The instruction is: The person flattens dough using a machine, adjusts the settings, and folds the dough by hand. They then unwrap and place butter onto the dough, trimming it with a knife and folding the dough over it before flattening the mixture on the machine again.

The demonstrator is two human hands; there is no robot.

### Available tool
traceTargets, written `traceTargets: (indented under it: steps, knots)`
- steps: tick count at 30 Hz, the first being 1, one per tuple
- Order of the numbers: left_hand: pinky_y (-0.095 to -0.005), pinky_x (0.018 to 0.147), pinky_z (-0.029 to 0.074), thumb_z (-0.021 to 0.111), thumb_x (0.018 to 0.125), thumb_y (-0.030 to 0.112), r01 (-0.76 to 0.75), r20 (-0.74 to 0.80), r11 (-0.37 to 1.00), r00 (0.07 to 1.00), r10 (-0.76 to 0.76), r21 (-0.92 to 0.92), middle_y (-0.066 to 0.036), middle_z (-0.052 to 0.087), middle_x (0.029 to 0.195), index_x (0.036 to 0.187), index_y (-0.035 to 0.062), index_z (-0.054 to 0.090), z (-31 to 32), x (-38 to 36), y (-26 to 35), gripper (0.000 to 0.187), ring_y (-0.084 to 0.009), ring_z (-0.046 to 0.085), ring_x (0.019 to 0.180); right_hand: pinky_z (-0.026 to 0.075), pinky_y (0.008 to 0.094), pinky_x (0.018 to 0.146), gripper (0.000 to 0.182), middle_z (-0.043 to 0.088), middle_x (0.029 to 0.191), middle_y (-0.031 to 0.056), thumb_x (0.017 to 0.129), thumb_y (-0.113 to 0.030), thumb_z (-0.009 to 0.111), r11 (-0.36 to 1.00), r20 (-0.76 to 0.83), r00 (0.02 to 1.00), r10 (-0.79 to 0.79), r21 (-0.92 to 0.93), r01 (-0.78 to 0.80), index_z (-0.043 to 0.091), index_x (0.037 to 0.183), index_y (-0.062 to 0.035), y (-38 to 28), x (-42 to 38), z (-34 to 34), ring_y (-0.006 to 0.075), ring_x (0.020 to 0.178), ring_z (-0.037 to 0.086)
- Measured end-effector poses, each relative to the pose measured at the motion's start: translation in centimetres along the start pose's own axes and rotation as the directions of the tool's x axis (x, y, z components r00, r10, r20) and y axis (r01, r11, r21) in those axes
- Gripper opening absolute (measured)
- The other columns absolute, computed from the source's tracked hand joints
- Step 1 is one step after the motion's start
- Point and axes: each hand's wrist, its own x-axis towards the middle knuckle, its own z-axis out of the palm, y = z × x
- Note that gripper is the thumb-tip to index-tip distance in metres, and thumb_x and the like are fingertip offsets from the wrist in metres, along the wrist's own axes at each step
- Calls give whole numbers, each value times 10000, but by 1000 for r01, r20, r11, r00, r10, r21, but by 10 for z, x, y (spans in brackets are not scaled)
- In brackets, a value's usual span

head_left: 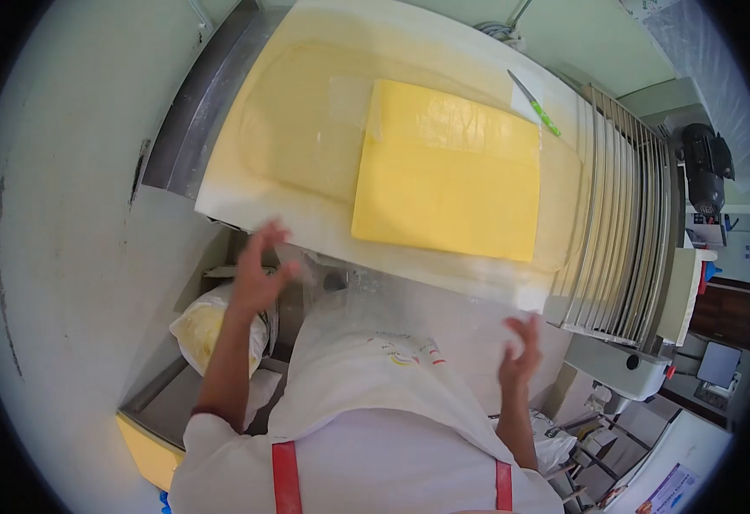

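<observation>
A flat yellow slab (pixel 448 171) lies on the pale work surface (pixel 289 193), which is smeared with a yellowish film. A knife with a green handle (pixel 546 118) rests beyond the slab's right corner. At the near edge of the surface, on the left, my left hand (pixel 259 270) is raised with its fingers apart. My right hand (pixel 521 351) is held up near the right end of the same edge, its fingers curled but apart. Thin clear plastic (pixel 358 287) hangs over the edge between the hands; whether either hand touches it cannot be made out.
A metal guard of bars (pixel 624 214) stands at the surface's right end, with a dark motor (pixel 705 167) beyond it. Below on the left are a plastic bag (pixel 212 330) and a yellow-sided bin (pixel 148 454). A wall (pixel 66 231) runs along the left.
</observation>
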Motion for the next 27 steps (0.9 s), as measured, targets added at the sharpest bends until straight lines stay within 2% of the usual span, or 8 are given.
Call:
traceTargets:
  steps: [1,3,8,12,14,19,24,27]
  knots:
    - [-394,1029,392,745,760,127,57,-109,990,993,-44,126,-121,549,1302,1317,55,469,-8,28,7,626,-234,482,1250,391,464,1012,276,658,1059,143,894,-133,593,991,-119,985,128,58,-122,584,1140,-8,0,14,-4,311,1061,603]
    - [-387,1041,377,742,774,138,-270,-224,932,919,324,243,-150,536,1317,1393,30,377,-2,97,11,727,-262,504,1236,408,398,992,345,651,1085,149,912,-121,574,974,-211,951,225,75,-214,535,1231,7,-6,61,-4,297,1075,597]
    - [-410,1009,419,641,816,-16,-768,272,477,612,743,426,-125,648,1118,1043,28,582,26,229,51,239,-287,541,1193,401,430,985,480,594,1187,187,786,-47,712,996,32,995,-93,2,93,534,1231,-17,-26,195,49,362,1134,537]
    - [-340,885,486,587,827,-66,-686,-180,727,714,676,9,-91,651,976,884,32,588,17,296,72,114,-272,634,954,379,450,992,603,543,1234,187,772,-138,754,991,204,971,-125,-20,132,475,1296,-37,-19,279,88,371,1162,491]
    - [-390,952,448,587,831,-24,-603,-33,780,788,615,168,-92,656,1069,1013,67,622,-15,304,103,206,-293,606,1049,371,449,998,626,522,1253,180,763,-177,769,991,318,943,-93,-59,118,470,1296,-42,-14,303,96,363,1180,471]
    - [-491,1039,367,631,783,26,-717,489,386,686,539,580,-94,620,1190,1135,139,631,-20,269,81,369,-290,555,1165,368,441,999,624,531,1239,167,753,-184,774,989,360,923,-138,-4,150,478,1286,-49,4,329,101,351,1174,476]
    - [-453,994,398,642,754,5,-786,365,503,615,699,360,-53,673,965,965,81,650,26,302,75,224,-291,619,1018,395,439,948,595,551,1209,143,739,-171,783,981,475,859,-194,76,179,495,1247,-55,-10,350,125,328,1130,499]
    - [-354,826,479,637,802,5,-611,68,704,771,634,362,-21,658,819,875,56,630,32,341,87,89,-213,640,857,435,411,870,535,591,1113,132,732,-140,786,987,556,817,-155,56,149,524,1188,-47,-9,360,122,316,1004,553]
